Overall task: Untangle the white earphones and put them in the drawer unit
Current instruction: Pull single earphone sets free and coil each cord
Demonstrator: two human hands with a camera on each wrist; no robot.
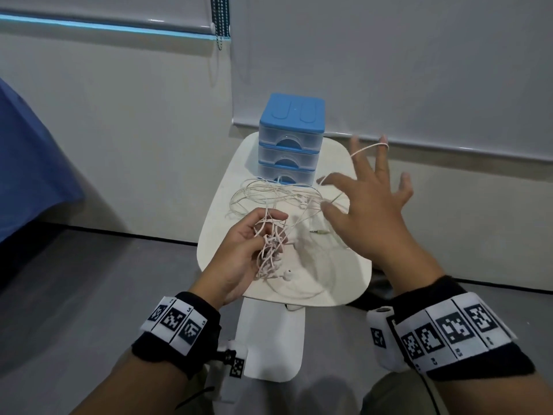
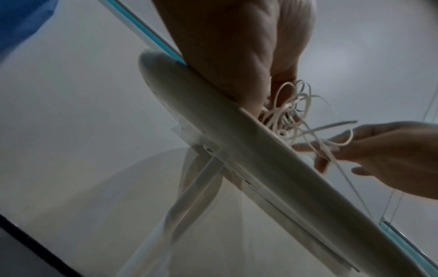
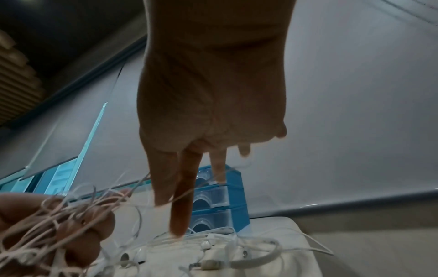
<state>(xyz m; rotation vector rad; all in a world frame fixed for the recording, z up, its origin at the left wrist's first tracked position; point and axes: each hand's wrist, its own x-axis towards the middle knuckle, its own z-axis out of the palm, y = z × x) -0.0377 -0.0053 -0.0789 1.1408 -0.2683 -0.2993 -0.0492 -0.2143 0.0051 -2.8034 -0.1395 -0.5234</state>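
Pale walls, grey floor, small white bench: the untangling is only partly done.

Left hand grips a knotted clump of the thin, limp white earphones; loose loops sprawl over the smooth bench top, jack and one glossy earbud lying free. Right hand is spread wide, one strand looped over a fingertip. Blue-and-clear plastic drawer unit stands just behind, all three drawers closed; stowing remains.

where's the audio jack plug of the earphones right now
In the head view the jack plug lies on the white table, between the left hand gripping the tangle and the spread right hand.
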